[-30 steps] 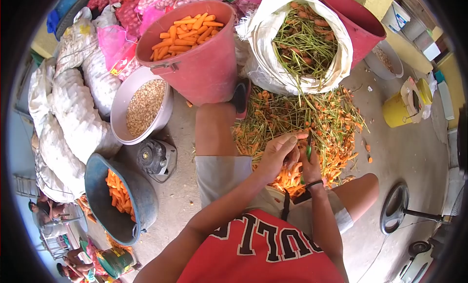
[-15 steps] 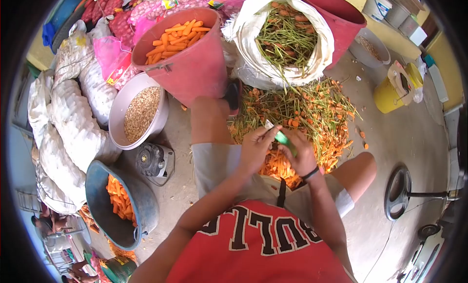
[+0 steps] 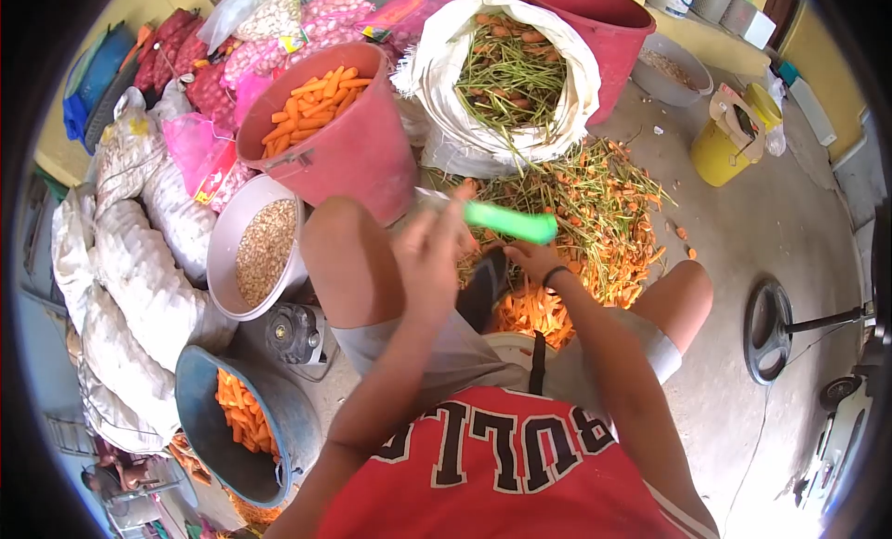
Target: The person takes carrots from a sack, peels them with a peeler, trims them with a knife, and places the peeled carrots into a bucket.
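My left hand [image 3: 432, 246] is raised over the space between my knees, somewhat blurred. It is closed on a green-handled tool [image 3: 513, 223] near the tool's pale, blade-like end; the green handle points right. Below the handle, my right hand [image 3: 534, 260] is apart from the tool, fingers loosely extended and seemingly holding nothing. Beneath it lie peeled orange carrot pieces [image 3: 534, 316]. Just beyond spreads a heap of carrot tops and trimmings [image 3: 604, 204]. My dark shoe [image 3: 481, 288] is left of the carrot pieces.
Ahead stand a red bucket of peeled carrots [image 3: 325, 158], a white sack [image 3: 437, 121] of carrot tops and another red bucket [image 3: 609, 56]. Leftward are a pale basin [image 3: 218, 251], a blue bucket [image 3: 307, 437], a scale-like device [image 3: 295, 333] and white sacks [image 3: 139, 260]. A yellow bucket [image 3: 715, 153] and steering wheel [image 3: 769, 330] stand right.
My hands have separated: the left has moved left and up with the green-handled tool, while the right has let go of its handle and moved slightly left. My left foot has drawn back toward me.
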Demonstrator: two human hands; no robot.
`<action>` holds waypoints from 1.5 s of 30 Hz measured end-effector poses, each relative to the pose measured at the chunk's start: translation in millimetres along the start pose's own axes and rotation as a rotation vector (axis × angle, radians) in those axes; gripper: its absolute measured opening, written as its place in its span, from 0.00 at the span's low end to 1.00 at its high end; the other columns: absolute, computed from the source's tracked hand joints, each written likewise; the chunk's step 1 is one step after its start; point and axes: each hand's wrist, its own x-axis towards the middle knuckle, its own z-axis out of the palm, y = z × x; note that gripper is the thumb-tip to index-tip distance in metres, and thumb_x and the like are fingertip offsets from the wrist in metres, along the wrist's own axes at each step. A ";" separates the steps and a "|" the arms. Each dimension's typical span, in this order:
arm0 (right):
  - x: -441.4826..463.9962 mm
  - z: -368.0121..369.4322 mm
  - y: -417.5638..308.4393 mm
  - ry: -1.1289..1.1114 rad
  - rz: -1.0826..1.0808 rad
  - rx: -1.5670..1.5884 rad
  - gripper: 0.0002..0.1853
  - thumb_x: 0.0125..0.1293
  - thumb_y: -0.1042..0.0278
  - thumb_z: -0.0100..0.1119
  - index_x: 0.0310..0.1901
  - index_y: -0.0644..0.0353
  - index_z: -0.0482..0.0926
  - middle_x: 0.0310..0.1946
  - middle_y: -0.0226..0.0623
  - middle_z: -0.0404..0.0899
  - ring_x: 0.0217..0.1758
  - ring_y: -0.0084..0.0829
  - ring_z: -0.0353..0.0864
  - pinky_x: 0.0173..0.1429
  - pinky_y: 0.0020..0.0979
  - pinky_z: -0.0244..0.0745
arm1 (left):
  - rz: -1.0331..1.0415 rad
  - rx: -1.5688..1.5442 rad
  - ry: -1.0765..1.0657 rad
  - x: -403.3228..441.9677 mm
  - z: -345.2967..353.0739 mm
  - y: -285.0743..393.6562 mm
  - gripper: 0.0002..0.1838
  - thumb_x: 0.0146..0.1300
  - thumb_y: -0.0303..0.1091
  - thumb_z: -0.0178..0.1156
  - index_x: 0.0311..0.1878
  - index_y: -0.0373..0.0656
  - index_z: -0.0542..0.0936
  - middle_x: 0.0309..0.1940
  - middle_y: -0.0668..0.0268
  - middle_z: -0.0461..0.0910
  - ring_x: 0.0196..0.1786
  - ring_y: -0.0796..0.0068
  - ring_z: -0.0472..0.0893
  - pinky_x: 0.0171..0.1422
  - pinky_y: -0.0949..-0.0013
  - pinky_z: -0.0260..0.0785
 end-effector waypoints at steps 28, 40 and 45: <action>40.2 104.8 94.4 0.209 0.066 0.228 0.20 0.70 0.57 0.55 0.58 0.57 0.77 0.52 0.48 0.80 0.53 0.42 0.81 0.56 0.40 0.74 | 0.078 -0.150 0.130 60.2 -28.0 -17.1 0.12 0.72 0.30 0.54 0.50 0.33 0.80 0.25 0.72 0.72 0.23 0.85 0.67 0.25 0.79 0.56; 102.5 94.5 62.1 -0.146 -0.063 -0.038 0.17 0.69 0.54 0.57 0.43 0.62 0.85 0.30 0.44 0.81 0.35 0.44 0.80 0.47 0.44 0.76 | 0.010 -0.081 0.128 54.1 -29.8 -26.9 0.11 0.72 0.30 0.53 0.48 0.34 0.81 0.20 0.72 0.69 0.22 0.85 0.65 0.25 0.79 0.54; 77.8 77.8 55.9 -0.134 0.135 0.382 0.18 0.69 0.54 0.58 0.40 0.64 0.83 0.30 0.39 0.81 0.36 0.36 0.81 0.45 0.39 0.76 | -0.027 -0.116 0.157 54.0 -28.2 -27.6 0.11 0.72 0.31 0.55 0.48 0.35 0.82 0.21 0.74 0.70 0.22 0.86 0.65 0.25 0.79 0.54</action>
